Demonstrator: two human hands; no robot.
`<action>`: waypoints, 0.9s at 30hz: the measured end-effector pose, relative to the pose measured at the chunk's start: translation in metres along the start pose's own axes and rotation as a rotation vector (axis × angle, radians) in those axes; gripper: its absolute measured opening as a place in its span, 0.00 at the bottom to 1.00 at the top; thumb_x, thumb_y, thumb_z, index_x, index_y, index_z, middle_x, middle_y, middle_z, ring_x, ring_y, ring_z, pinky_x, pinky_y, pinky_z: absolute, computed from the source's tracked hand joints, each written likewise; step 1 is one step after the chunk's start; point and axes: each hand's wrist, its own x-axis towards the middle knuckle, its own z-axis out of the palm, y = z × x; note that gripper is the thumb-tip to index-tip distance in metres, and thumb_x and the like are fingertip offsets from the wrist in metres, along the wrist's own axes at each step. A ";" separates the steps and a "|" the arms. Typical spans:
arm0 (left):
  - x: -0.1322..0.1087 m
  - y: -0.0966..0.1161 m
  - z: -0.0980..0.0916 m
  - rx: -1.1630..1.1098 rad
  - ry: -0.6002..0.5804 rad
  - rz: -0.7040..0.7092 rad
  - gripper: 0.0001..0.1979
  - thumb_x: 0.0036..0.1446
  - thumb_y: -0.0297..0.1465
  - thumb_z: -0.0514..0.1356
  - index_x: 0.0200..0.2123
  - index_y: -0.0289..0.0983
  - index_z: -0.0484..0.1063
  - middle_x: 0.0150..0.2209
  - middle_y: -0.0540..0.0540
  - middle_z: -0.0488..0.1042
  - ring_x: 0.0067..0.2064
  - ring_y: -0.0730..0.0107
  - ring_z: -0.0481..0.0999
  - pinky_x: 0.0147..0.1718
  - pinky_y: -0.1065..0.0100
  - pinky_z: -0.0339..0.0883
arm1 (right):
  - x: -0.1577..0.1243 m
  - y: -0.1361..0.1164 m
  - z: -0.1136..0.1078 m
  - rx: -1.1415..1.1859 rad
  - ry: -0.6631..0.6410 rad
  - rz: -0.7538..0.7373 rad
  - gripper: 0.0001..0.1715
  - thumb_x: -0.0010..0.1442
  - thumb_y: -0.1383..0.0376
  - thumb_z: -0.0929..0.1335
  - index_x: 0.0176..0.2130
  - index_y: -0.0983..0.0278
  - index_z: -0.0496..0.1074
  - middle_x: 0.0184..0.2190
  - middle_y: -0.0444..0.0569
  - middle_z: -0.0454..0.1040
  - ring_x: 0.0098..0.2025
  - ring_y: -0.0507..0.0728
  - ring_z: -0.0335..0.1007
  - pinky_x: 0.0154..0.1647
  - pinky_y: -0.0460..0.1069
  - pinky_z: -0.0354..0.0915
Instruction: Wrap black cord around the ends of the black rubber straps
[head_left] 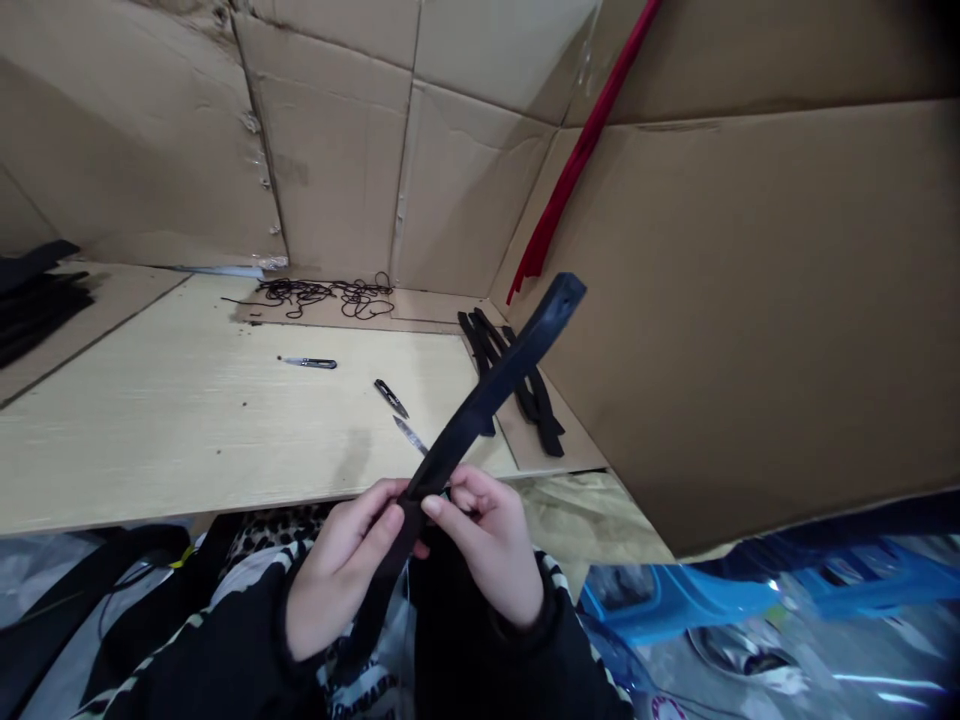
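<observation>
A long, slightly curved black strip (499, 385) slants up and right across the table's front edge. My left hand (341, 570) is closed around its lower part, with the thumb along the side. My right hand (491, 540) pinches the same strip at its near edge, the thumb pressed on it and the other fingers curled. Beyond the hands, a pointed metal blade (409, 434) lies on the table, partly hidden by the strip. Close to it are small black thread snips (391, 398). A second pair of thread snips (311, 363) rests farther left.
Tangled black cord (315, 293) lies along the back of the table (187, 420). Several black strips (544, 410) are at the right, and a black stack (41, 305) is at the left. Cardboard walls (765, 300) enclose the table. Red fabric (577, 165) hangs at the right corner.
</observation>
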 end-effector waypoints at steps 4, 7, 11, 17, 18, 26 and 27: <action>-0.004 -0.003 0.002 -0.030 0.011 -0.102 0.22 0.59 0.47 0.50 0.43 0.36 0.73 0.27 0.47 0.77 0.26 0.70 0.74 0.29 0.71 0.67 | 0.001 0.004 0.005 -0.003 0.031 0.003 0.17 0.52 0.55 0.70 0.27 0.66 0.65 0.14 0.35 0.51 0.17 0.45 0.50 0.21 0.42 0.56; -0.006 -0.005 0.001 -0.043 0.050 -0.129 0.22 0.60 0.46 0.49 0.35 0.34 0.73 0.21 0.49 0.73 0.22 0.72 0.71 0.26 0.71 0.64 | 0.002 0.008 0.008 -0.050 0.023 -0.016 0.16 0.53 0.57 0.69 0.27 0.66 0.64 0.13 0.35 0.52 0.16 0.45 0.52 0.18 0.41 0.52; -0.004 -0.013 0.002 -0.184 0.063 -0.165 0.21 0.59 0.46 0.51 0.31 0.34 0.71 0.24 0.47 0.74 0.20 0.73 0.71 0.22 0.71 0.63 | 0.003 0.012 0.009 -0.083 -0.042 -0.018 0.18 0.57 0.54 0.66 0.28 0.67 0.65 0.13 0.37 0.56 0.16 0.46 0.55 0.18 0.42 0.52; -0.003 -0.029 -0.008 -0.298 0.032 -0.232 0.23 0.56 0.47 0.55 0.42 0.33 0.70 0.30 0.43 0.77 0.25 0.67 0.75 0.26 0.68 0.68 | 0.004 0.020 0.010 -0.255 0.012 -0.077 0.20 0.57 0.53 0.66 0.24 0.66 0.65 0.14 0.40 0.60 0.17 0.46 0.55 0.17 0.42 0.51; -0.003 -0.029 -0.010 -0.294 0.022 -0.242 0.22 0.56 0.47 0.55 0.43 0.33 0.70 0.31 0.43 0.77 0.27 0.66 0.76 0.27 0.68 0.68 | 0.004 0.021 0.010 -0.276 0.019 -0.085 0.20 0.57 0.53 0.66 0.24 0.66 0.65 0.14 0.40 0.61 0.17 0.46 0.54 0.17 0.42 0.51; 0.001 -0.022 -0.008 -0.285 0.054 -0.153 0.15 0.49 0.38 0.66 0.25 0.36 0.63 0.23 0.54 0.69 0.26 0.75 0.74 0.28 0.75 0.67 | 0.000 0.022 0.013 -0.337 -0.005 -0.104 0.18 0.59 0.56 0.65 0.26 0.67 0.66 0.17 0.42 0.63 0.19 0.46 0.53 0.20 0.42 0.51; 0.002 -0.023 -0.008 -0.289 0.056 -0.148 0.17 0.48 0.37 0.67 0.24 0.37 0.60 0.21 0.55 0.68 0.25 0.75 0.73 0.26 0.76 0.65 | 0.000 0.021 0.013 -0.330 -0.009 -0.103 0.18 0.59 0.56 0.65 0.26 0.67 0.66 0.17 0.42 0.63 0.19 0.46 0.53 0.20 0.43 0.51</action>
